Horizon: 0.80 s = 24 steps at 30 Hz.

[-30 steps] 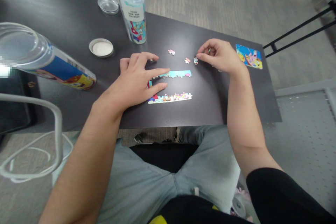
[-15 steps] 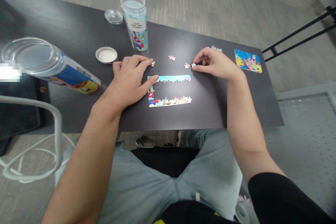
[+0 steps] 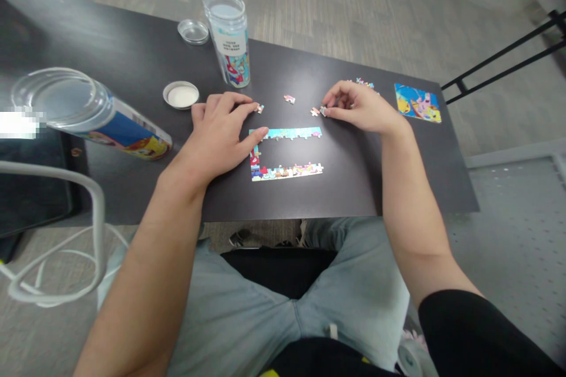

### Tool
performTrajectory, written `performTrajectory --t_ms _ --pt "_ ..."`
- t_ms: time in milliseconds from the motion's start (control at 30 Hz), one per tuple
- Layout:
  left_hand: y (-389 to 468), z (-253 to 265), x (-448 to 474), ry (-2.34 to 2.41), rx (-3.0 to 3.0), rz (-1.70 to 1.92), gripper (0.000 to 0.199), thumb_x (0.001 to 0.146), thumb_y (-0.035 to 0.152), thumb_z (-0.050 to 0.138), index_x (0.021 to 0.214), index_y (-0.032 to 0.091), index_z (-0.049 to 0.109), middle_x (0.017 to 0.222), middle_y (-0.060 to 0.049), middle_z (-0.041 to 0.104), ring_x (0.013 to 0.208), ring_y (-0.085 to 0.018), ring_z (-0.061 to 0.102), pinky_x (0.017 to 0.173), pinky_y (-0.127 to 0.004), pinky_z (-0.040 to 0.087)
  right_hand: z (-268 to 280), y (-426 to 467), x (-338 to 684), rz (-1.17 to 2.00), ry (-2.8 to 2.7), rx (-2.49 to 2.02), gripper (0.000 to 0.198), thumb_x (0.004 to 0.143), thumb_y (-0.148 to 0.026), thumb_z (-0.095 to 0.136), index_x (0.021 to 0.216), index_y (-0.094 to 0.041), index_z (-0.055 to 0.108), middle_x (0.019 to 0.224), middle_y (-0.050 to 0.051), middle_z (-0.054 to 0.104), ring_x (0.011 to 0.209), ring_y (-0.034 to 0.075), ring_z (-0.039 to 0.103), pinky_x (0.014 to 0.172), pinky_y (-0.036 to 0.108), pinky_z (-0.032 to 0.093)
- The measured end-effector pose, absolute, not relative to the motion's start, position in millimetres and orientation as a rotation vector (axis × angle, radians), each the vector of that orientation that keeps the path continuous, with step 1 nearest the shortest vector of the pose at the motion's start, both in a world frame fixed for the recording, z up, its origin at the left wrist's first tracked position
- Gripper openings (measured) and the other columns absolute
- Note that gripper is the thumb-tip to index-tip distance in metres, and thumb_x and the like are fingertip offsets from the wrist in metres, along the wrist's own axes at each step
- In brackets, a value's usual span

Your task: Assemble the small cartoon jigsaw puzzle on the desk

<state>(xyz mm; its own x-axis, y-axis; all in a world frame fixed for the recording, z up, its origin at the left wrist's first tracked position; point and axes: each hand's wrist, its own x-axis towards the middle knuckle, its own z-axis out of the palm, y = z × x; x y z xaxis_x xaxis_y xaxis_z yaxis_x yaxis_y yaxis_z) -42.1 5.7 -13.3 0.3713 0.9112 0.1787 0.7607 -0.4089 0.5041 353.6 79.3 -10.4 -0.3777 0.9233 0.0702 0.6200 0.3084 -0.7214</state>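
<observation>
A partly joined jigsaw puzzle lies on the dark table, its top, left and bottom strips forming a three-sided frame. My left hand rests with fingers spread, thumb over the frame's upper left corner. Its index fingertip is at a loose puzzle piece. Between the thumb and index finger of my right hand is a small puzzle piece. Just left of that sits a pinkish piece, and another loose piece lies farther back. A pile of pieces is partly hidden behind my right hand.
A clear printed canister stands at the back, with a clear lid and a white-lined lid beside it. A larger canister and a white cable are at left. A picture card lies at right.
My right hand has shifted slightly left with its piece, closer to the pinkish one. My left hand stays almost in place; the view has moved a little.
</observation>
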Motion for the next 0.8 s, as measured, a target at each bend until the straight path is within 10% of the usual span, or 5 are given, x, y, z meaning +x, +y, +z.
performTrajectory --t_ms 233,533,800 --pt "20 -7 -42 1.476 2.307 0.618 0.05 0.125 0.039 0.057 0.161 0.031 0.09 0.167 -0.02 0.082 0.154 -0.05 0.073 0.132 -0.074 0.055 -19 85 352 0.667 -2.165 -1.341 0.025 0.099 -0.05 0.098 0.116 -0.032 0.093 0.11 0.006 0.085 0.084 0.025 0.067 0.088 0.047 0.061" --pt "63 -11 -38 1.457 2.254 0.709 0.014 0.103 0.041 0.087 0.11 0.035 0.097 0.124 -0.01 0.088 0.111 -0.036 0.081 0.113 -0.058 0.067 -20 88 357 0.697 -2.216 -1.354 0.025 0.097 -0.053 0.104 0.105 -0.031 0.094 0.101 0.005 0.087 0.083 0.027 0.067 0.081 0.046 0.059" --pt "60 -6 -29 1.476 2.107 0.724 0.013 0.098 0.035 0.094 0.105 0.031 0.083 0.105 -0.005 0.089 0.094 -0.029 0.079 0.097 -0.051 0.067 -27 91 350 0.602 -2.243 -1.329 0.028 0.099 -0.054 0.103 0.108 -0.033 0.088 0.105 0.007 0.086 0.089 0.03 0.071 0.092 0.053 0.066"
